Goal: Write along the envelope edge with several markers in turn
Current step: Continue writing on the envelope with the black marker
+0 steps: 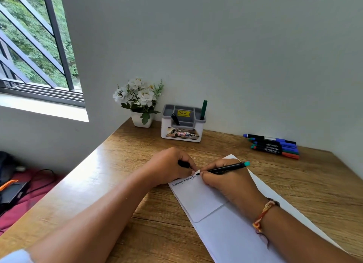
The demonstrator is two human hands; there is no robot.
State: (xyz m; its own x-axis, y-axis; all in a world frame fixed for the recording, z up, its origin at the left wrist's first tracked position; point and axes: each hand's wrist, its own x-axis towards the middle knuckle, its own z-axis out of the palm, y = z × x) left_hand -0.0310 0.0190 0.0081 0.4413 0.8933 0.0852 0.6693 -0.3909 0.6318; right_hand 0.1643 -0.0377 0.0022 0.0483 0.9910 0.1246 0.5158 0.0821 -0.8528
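A long white envelope (218,219) lies slantwise on the wooden desk (121,164), flap side up. Two small written words run along its far short edge. My right hand (225,179) grips a black marker (225,168) with a teal end, its tip touching the envelope just after the second word. My left hand (169,167) rests on the envelope's far left corner and curls round a black marker cap (183,163). Several more markers (275,145) with blue, green and red ends lie in a row at the back right.
A white and grey desk organiser (182,125) holds a green marker (203,109) and a black one at the back. Beside it stands a white flower pot (141,105). Walls close the desk at the back and right; a window is at the left.
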